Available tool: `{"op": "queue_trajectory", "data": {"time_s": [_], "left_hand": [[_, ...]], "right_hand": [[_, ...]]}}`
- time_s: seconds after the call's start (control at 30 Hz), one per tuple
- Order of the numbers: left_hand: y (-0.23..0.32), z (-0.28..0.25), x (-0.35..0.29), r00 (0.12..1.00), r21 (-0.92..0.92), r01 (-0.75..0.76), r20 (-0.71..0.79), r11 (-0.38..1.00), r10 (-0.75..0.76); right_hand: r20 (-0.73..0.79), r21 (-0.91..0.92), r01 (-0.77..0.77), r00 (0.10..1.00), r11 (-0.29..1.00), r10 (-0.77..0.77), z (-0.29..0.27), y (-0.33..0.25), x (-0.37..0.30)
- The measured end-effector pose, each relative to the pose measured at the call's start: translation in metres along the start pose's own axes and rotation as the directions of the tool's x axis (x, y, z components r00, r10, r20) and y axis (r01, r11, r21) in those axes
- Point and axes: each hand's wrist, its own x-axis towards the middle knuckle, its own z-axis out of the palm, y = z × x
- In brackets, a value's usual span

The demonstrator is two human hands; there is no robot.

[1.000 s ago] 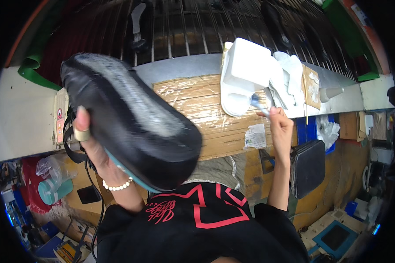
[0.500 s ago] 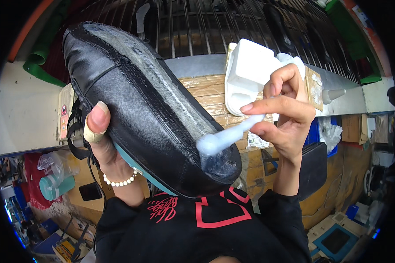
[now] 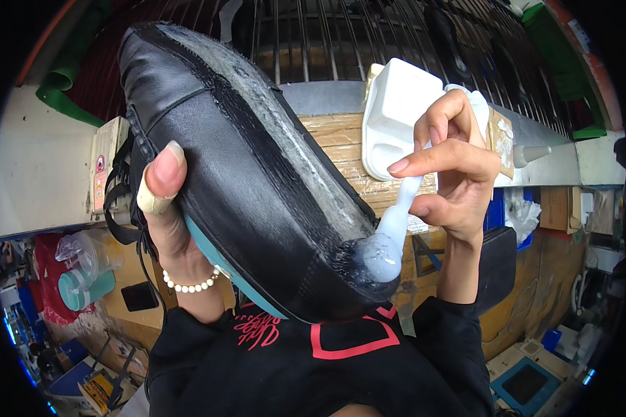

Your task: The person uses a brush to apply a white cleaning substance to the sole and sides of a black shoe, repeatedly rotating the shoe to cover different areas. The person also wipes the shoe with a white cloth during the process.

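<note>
The black shoe (image 3: 236, 174) is held up in front of the person's chest, bottom partly turned up, its long axis slanting from far left to near right. Its near end lies below and just left of the right hand (image 3: 458, 174), which is closer to that end; the left hand (image 3: 167, 215) is at the shoe's left side, about midway along. The right grip pinches a white brush (image 3: 396, 222) between thumb and fingers, and the brush points down and slightly left, its rounded head appearing to touch the near end of the shoe's bottom. The left grip is closed around the shoe, thumb on its side, the other fingers hidden beneath. The shoe's side is smooth, shiny black leather; a rough, pale grey strip runs lengthwise along the bottom, edged by dark, scuffed-looking leather, and the near end looks wet and dark around the brush. A teal part shows along the lower left edge. Beyond, a white tray (image 3: 405, 97) stands on cardboard (image 3: 330, 142) on the bench (image 3: 52, 170).
</note>
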Motion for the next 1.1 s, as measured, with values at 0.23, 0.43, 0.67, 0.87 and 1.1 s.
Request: {"op": "queue_trajectory", "data": {"time_s": [0.23, 0.43, 0.67, 0.87, 1.1], "left_hand": [[-0.019, 0.007, -0.007, 0.989, -0.119, 0.017, -0.143, 0.993, -0.034], [-0.027, 0.008, -0.008, 0.914, -0.369, 0.343, -0.081, 0.864, -0.398], [-0.018, 0.023, -0.018, 0.78, -0.431, 0.557, -0.022, 0.709, -0.626], [-0.034, 0.034, -0.02, 0.857, 0.185, 0.51, -0.023, 0.84, -0.515], [-0.046, 0.042, -0.027, 0.895, 0.554, 0.365, 0.014, 0.749, -0.446]], "right_hand": [[0.031, 0.043, 0.038, 0.999, 0.998, -0.039, 0.002, 0.004, 0.008], [0.081, 0.133, 0.048, 0.995, 0.99, -0.059, 0.016, 0.013, 0.021], [0.114, 0.296, 0.022, 0.992, 0.955, -0.059, 0.039, 0.019, 0.034], [0.163, 0.384, 0.014, 0.983, 0.923, -0.082, 0.05, 0.025, 0.044], [0.256, 0.426, -0.041, 0.964, 0.904, -0.077, 0.058, 0.033, 0.05]]}}
